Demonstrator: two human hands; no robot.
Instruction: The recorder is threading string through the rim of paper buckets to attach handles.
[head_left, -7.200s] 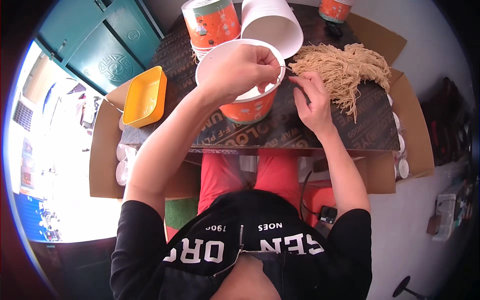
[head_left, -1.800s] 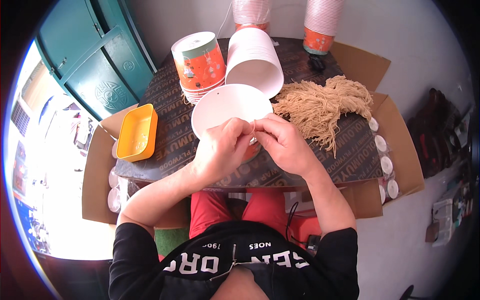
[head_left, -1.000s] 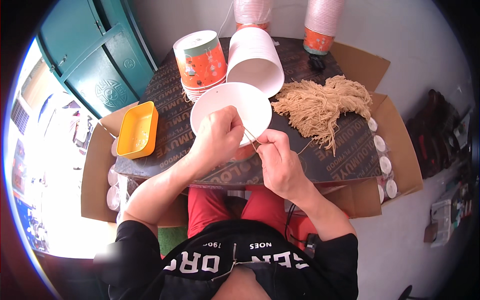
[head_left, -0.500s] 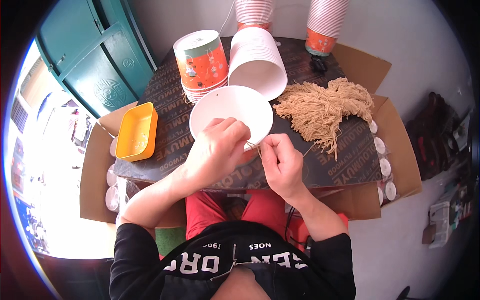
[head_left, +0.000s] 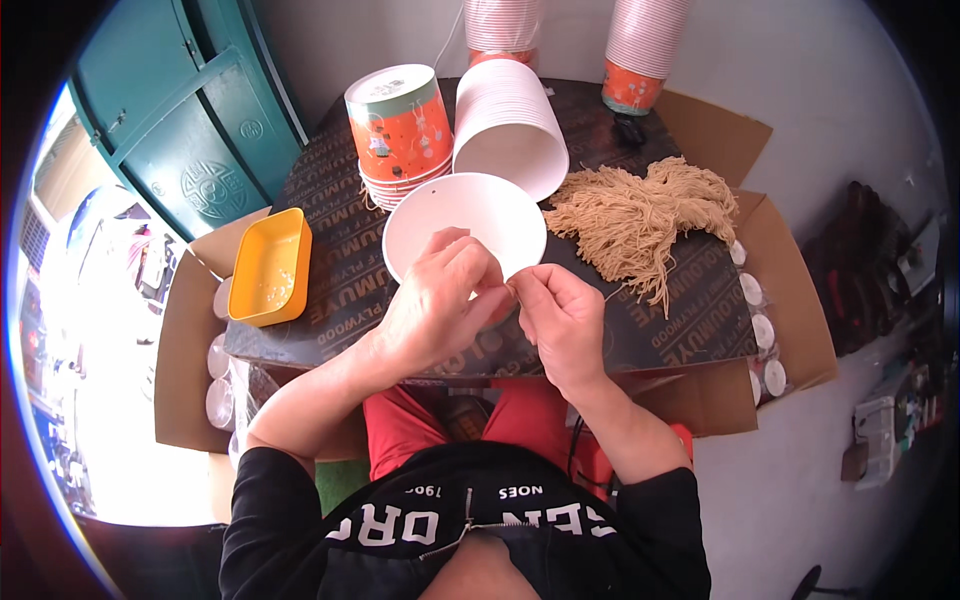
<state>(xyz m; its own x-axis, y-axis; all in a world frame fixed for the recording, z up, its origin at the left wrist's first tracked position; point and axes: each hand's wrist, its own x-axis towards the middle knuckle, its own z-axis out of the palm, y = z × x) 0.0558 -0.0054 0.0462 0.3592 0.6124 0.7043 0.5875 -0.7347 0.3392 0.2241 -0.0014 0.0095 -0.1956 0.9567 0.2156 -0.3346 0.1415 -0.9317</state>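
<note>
A white paper bucket (head_left: 465,215) stands at the middle of the dark board, mouth tilted toward me. At its near rim my left hand (head_left: 440,300) is closed in a pinch, its fingers partly hidden behind the hand. Beside it my right hand (head_left: 562,325) pinches a thin tan string, thumb against forefinger. The fingertips of both hands almost meet at the rim, and the string between them barely shows. A loose strand (head_left: 616,291) appears on the far side of my right hand. Further right lies a bundle of tan strings (head_left: 640,215), fanned out.
Behind the bucket are an upside-down orange printed bucket stack (head_left: 400,130) and a white bucket stack (head_left: 512,135) on its side. A yellow tray (head_left: 270,270) sits at left. More tall stacks (head_left: 640,50) stand at the back. Open cartons (head_left: 790,320) flank the board (head_left: 690,320).
My hands have drawn closer at the bucket's rim, and the string between the fingertips shows less. The view has shifted slightly.
</note>
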